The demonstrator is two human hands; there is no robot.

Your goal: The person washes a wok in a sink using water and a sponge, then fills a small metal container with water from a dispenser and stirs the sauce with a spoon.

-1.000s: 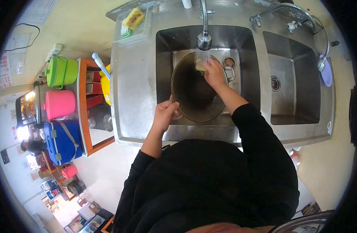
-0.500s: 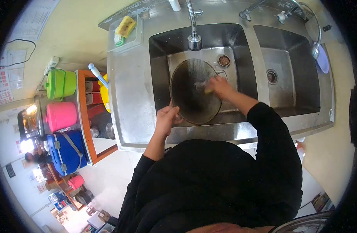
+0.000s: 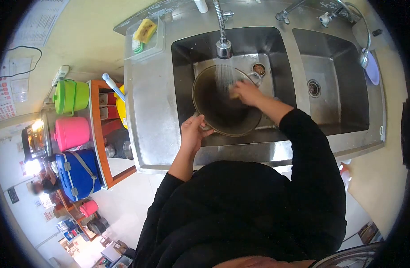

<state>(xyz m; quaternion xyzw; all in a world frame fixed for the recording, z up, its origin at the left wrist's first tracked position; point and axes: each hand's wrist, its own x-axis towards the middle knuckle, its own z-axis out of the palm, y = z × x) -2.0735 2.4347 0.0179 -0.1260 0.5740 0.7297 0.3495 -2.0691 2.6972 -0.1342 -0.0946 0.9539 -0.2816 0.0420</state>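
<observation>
A: Where's the pot (image 3: 212,107)?
B: In the left-hand sink basin (image 3: 183,80), under the running spray faucet (image 3: 223,48). Left hand (image 3: 194,131) clamped at its left side; right hand (image 3: 249,93) closed round a yellowish sponge (image 3: 234,93), inside.
A: How far along?
B: Mid-wash, I judge. Interior dark; can't tell how clean. Remaining, probably: more scrubbing, rinsing, faucet off.

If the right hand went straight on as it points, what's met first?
The right hand would likely meet the water spray first, then perhaps the opposite inner wall of the pot; depth is unclear from above.
</observation>
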